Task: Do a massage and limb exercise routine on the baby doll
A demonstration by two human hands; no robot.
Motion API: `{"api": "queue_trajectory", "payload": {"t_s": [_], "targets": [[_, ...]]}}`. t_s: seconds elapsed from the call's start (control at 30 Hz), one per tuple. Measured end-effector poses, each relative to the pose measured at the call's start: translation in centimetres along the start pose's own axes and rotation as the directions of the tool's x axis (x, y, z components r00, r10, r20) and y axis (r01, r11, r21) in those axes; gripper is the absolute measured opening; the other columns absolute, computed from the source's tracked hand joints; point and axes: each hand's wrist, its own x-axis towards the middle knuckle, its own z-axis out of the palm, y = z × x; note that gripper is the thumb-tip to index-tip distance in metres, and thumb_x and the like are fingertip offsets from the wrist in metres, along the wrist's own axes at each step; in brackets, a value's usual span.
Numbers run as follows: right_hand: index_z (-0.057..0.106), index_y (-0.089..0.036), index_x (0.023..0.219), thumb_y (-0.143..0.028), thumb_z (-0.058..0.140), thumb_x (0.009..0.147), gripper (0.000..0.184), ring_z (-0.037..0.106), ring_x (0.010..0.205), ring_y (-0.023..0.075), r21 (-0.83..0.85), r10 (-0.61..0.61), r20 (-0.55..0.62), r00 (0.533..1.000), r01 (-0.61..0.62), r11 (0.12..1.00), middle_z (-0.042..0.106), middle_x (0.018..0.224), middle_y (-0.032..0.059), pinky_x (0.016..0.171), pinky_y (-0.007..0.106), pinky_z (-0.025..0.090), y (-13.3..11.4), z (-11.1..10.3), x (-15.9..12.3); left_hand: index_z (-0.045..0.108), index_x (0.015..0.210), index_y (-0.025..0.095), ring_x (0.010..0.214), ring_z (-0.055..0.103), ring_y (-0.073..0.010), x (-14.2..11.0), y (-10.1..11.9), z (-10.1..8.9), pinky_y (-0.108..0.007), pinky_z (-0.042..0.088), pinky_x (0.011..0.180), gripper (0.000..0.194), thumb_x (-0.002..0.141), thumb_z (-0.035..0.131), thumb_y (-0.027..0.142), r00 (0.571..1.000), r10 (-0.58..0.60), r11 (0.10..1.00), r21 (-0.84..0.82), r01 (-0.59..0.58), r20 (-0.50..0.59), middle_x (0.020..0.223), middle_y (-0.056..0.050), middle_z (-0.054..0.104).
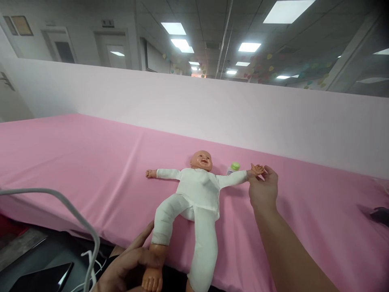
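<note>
A baby doll (199, 190) with a white cloth body lies on its back on a pink sheet (115, 162), its arms spread and its legs toward me. My right hand (264, 186) pinches the doll's hand at the right, lifting that arm slightly off the sheet. Down at the front edge, my left hand (130, 261) is around the doll's lower leg and foot on the left, thumb across the ankle. Part of the left hand's fingers is hidden behind the leg. Just behind the doll's raised arm stands a small bottle with a green cap (235, 166), partly covered by the sleeve.
A white partition (194, 101) runs along the far side of the sheet. At the lower left, a phone (42, 278) lies on a dark surface, with a white cable (75, 219) arching above it. A dark object (380, 215) sits at the right edge.
</note>
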Motion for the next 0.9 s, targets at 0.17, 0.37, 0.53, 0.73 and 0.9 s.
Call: {"api": "queue_trajectory", "payload": {"t_s": [0.17,0.37,0.53,0.73,0.9], "targets": [[0.051,-0.024,0.147,-0.038,0.073,0.086,0.066,0.070,0.117,0.0275,0.024,-0.387,0.157,0.909,0.388,0.921,0.069,0.133,0.0109,0.105,0.051,0.056,-4.2,1.1,-5.4,0.079,0.113,0.034,0.151,0.039,-0.0433,2.5,4.1,1.2,-0.052,0.048,0.112,0.033,0.081,0.085,0.034,0.986,0.127,0.991,0.030,-0.131,0.109,0.167,-0.004,0.042],[0.066,-0.026,0.129,-0.021,0.054,0.099,0.032,0.071,0.110,0.0238,0.040,-0.687,0.541,0.486,0.801,0.598,0.077,0.118,0.0063,0.100,0.044,0.058,-5.0,3.4,-9.7,0.081,0.109,0.030,0.153,0.034,-0.0442,5.3,7.8,3.5,-0.047,0.053,0.108,0.029,0.081,0.086,0.034,0.990,0.030,1.000,0.003,-0.031,0.137,0.174,0.000,0.024],[0.070,-0.022,0.124,-0.010,0.050,0.098,0.034,0.068,0.110,0.0248,0.152,-0.698,0.643,0.315,0.841,0.520,0.078,0.117,0.0062,0.099,0.045,0.057,-4.4,4.5,-10.6,0.080,0.111,0.027,0.159,0.017,-0.0410,7.8,8.5,4.5,-0.053,0.043,0.116,0.024,0.088,0.079,0.035,0.986,0.075,0.993,0.081,-0.088,0.148,0.168,-0.006,0.039],[0.074,-0.021,0.109,-0.005,0.054,0.092,0.031,0.066,0.103,0.0261,0.144,-0.649,0.704,0.289,0.837,0.528,0.080,0.101,0.0046,0.093,0.046,0.057,-3.8,4.7,-10.4,0.078,0.103,0.024,0.156,0.031,-0.0347,10.6,8.5,4.4,-0.052,0.035,0.123,0.017,0.091,0.077,0.035,0.978,0.149,0.981,0.099,-0.164,0.147,0.142,-0.009,0.064],[0.068,-0.021,0.126,-0.015,0.052,0.100,0.032,0.065,0.117,0.0260,0.159,-0.662,0.689,0.294,0.830,0.535,0.075,0.122,0.0074,0.103,0.048,0.054,-3.7,4.5,-10.0,0.078,0.110,0.026,0.161,0.015,-0.0346,9.8,8.3,4.0,-0.054,0.034,0.122,0.021,0.091,0.076,0.034,0.976,0.151,0.986,0.049,-0.161,0.159,0.140,-0.010,0.065]]}}
